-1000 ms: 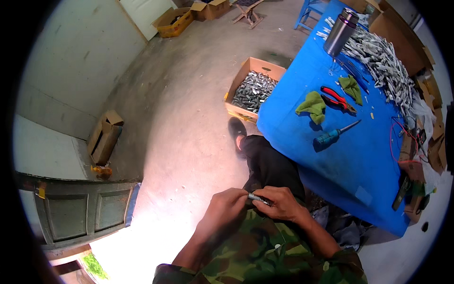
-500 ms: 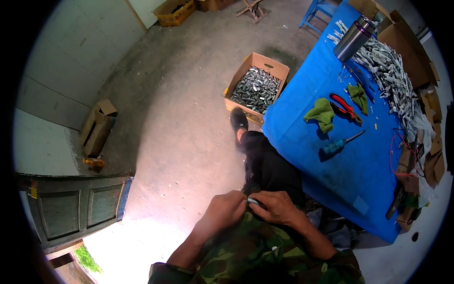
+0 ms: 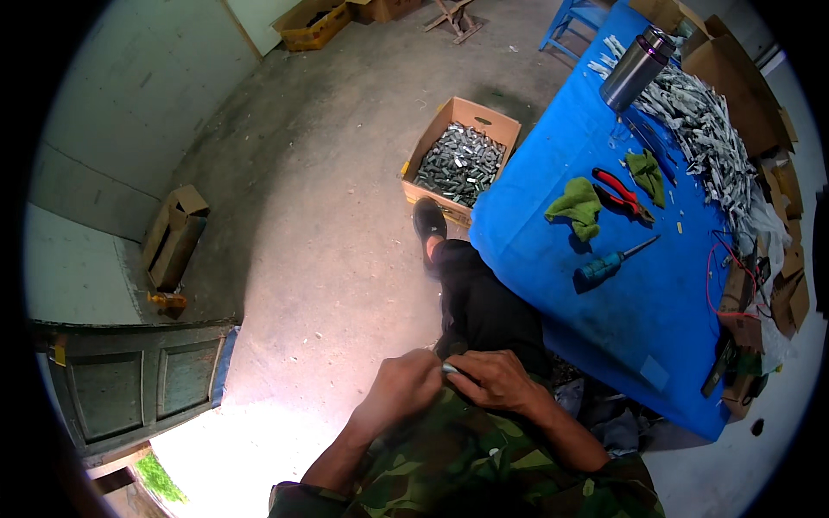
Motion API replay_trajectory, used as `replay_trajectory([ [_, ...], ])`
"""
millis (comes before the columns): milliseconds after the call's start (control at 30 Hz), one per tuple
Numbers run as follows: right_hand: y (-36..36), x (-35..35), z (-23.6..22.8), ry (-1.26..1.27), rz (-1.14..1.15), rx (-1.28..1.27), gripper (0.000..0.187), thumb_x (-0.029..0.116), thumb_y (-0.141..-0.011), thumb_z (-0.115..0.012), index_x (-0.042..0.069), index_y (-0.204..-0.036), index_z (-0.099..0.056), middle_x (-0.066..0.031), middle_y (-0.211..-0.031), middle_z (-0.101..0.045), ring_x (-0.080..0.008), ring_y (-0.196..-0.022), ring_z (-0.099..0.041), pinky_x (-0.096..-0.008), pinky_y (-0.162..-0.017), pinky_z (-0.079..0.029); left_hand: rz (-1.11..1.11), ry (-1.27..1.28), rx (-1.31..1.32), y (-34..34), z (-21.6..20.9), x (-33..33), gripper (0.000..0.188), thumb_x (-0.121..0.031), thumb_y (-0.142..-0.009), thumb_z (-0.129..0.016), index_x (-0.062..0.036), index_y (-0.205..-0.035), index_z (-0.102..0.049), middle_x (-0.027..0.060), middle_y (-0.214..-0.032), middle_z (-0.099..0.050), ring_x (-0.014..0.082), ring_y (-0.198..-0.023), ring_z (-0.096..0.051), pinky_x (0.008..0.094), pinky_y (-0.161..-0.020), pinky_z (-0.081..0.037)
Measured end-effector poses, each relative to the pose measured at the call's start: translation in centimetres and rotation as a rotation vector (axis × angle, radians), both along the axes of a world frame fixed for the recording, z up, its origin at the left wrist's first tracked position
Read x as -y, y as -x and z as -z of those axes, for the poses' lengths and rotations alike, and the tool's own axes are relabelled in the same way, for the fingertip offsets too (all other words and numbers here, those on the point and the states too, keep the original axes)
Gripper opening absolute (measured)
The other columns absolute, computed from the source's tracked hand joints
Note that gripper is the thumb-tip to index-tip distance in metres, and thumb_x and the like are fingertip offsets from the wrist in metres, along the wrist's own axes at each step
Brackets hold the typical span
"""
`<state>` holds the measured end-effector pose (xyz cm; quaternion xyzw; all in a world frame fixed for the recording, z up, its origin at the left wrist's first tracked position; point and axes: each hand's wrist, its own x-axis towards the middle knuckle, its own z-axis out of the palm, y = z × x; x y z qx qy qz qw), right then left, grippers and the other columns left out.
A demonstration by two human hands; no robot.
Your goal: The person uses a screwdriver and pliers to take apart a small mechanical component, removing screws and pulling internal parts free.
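Right hand (image 3: 494,378) pinches small greyish piece (image 3: 450,369); left hand (image 3: 409,380) curls at its end, grip hidden, can't tell. Probably light, stiff, slightly slick; best held by the sides.

Ahead and right of the right hand (image 3: 494,378), a blue-covered table (image 3: 548,268) bears a steel flask (image 3: 637,71), two green cloths (image 3: 573,205), red-handled pliers (image 3: 634,205) and a teal-handled screwdriver (image 3: 598,271). Left of the left hand (image 3: 404,382) stands a grey-green panelled door (image 3: 108,393) and, farther ahead, a cardboard box (image 3: 177,237). Far ahead of the right hand is a wooden stool (image 3: 452,15).
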<state>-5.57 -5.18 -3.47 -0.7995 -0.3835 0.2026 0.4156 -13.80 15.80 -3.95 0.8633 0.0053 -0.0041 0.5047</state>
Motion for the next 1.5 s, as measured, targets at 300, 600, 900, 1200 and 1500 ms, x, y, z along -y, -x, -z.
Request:
replay_trajectory([
  [300,0.2,0.1,0.3,-0.053,0.036,0.014,0.012,0.019,-0.098,-0.072,0.009,-0.104,-0.068,-0.0145,-0.083,-0.068,-0.0380,-0.078,-0.070,-0.0499,-0.065,-0.053,-0.064,0.051,-0.068,0.0,-0.3,0.3,0.010,-0.010,-0.093,-0.075,-0.0012,-0.097,-0.073,0.0135,-0.077,-0.072,0.0182,-0.063,-0.068,0.0323,-0.059,-0.055],
  [600,-0.1,0.6,0.3,-0.093,-0.029,-0.042,0.023,0.014,-0.096,-0.074,0.004,-0.117,-0.075,-0.0145,-0.091,-0.073,-0.0345,-0.079,-0.072,-0.0432,-0.068,-0.056,-0.039,0.149,-0.159,0.3,-0.4,-0.2,0.011,-0.010,-0.094,-0.075,0.0003,-0.096,-0.072,0.0107,-0.076,-0.072,0.0152,-0.064,-0.067,0.0313,-0.059,-0.053],
  [900,-0.3,0.4,0.4,-0.164,-0.026,-0.072,0.023,0.012,-0.096,-0.074,0.002,-0.117,-0.075,-0.0162,-0.090,-0.074,-0.0349,-0.078,-0.072,-0.0427,-0.068,-0.055,0.001,0.111,-0.184,-0.5,-1.4,-0.8,0.011,-0.010,-0.095,-0.073,0.0011,-0.097,-0.073,0.0090,-0.075,-0.072,0.0116,-0.063,-0.064,0.0293,-0.058,-0.051],
  [1200,0.0,0.6,0.4,-0.184,0.025,-0.169,0.020,0.013,-0.097,-0.073,0.004,-0.114,-0.075,-0.0178,-0.090,-0.073,-0.0383,-0.083,-0.072,-0.0457,-0.070,-0.056,-0.052,0.161,-0.306,-0.3,-1.7,-0.4,0.012,-0.010,-0.093,-0.072,0.0013,-0.098,-0.072,0.0129,-0.081,-0.073,0.0202,-0.069,-0.068,0.0330,-0.064,-0.053],
  [1500,0.0,0.8,0.7,-0.219,0.022,-0.222,0.021,0.014,-0.098,-0.073,0.003,-0.116,-0.076,-0.0183,-0.094,-0.075,-0.0374,-0.083,-0.074,-0.0428,-0.071,-0.057,-0.105,0.339,-0.437,0.5,-0.7,-0.2,0.013,-0.009,-0.099,-0.071,0.0030,-0.101,-0.073,0.0008,-0.076,-0.069,0.0055,-0.065,-0.059,0.0246,-0.057,-0.047],
])
